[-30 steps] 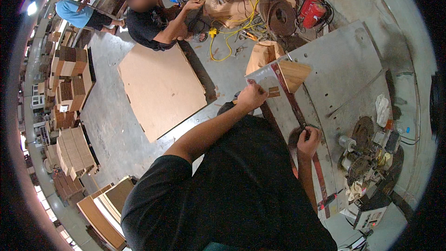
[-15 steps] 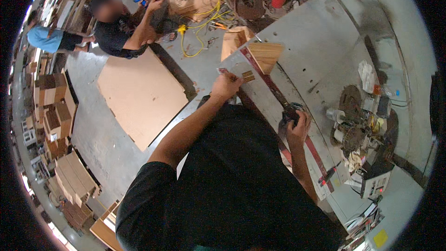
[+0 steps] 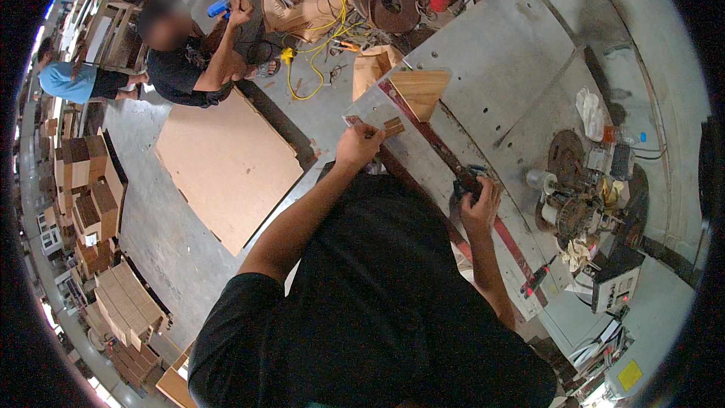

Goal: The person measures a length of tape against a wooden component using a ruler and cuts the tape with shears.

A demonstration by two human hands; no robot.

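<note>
The left hand (image 3: 358, 145) now sits lower and nearer the body than a second ago, when it was raised toward the wooden block (image 3: 420, 91) at the far end of the grey metal table (image 3: 498, 60). Its fingers are pinched on a small brown wood strip (image 3: 392, 128), which lies at the table's near left edge, just short of the block and beside the red rail (image 3: 445, 155) that runs across the table. Judging by that, the strip has been drawn back along the rail and is being set or lined up rather than carried.

The right hand (image 3: 479, 205) has barely shifted. It is curled around a dark handle or knob (image 3: 467, 183) on the rail; its fingers wrap the thing, but how tightly they press cannot be told.

Much is hidden. The person's own black shirt covers the near part of the table and the rail's middle stretch. What the dark handle belongs to is hard to make out. The clutter of machine parts (image 3: 581, 204) at the right is too tangled to name. On the floor at the far left another person crouches by a flat board (image 3: 226, 162).
</note>
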